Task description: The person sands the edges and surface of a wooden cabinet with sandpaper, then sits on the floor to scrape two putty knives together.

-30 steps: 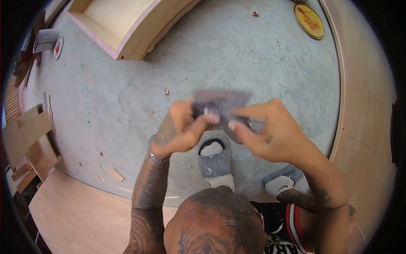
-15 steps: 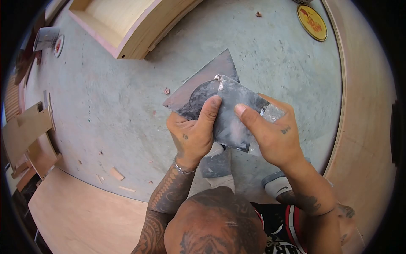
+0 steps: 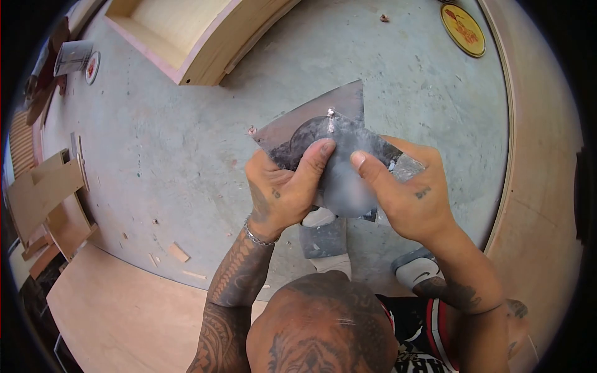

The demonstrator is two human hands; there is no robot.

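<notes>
My left hand [image 3: 280, 186] grips a thin, flat, pinkish-grey putty spreader [image 3: 339, 104] marked with a dark rounded patch. In my right hand [image 3: 413, 193] is a second flat grey spreader [image 3: 351, 186], smeared whitish and patched with tape near the fingers. The two plates overlap, with the right one in front and its corner over the left one's face. A small light lump of putty [image 3: 331, 113] sticks at that corner. Both thumbs press on the plates from above; most other fingers are hidden behind them.
A curved wooden frame [image 3: 211, 53] lies on the concrete floor [image 3: 168, 143] ahead. A yellow lid [image 3: 463, 30] is at far right, a metal can [image 3: 73, 57] at far left. Plywood panels [image 3: 124, 304] border the left and right sides; wood offcuts [image 3: 46, 193] are piled left.
The left spreader has shifted right and turned slightly against the right one, and the thumbs are a little closer together. The whole view has shifted slightly.
</notes>
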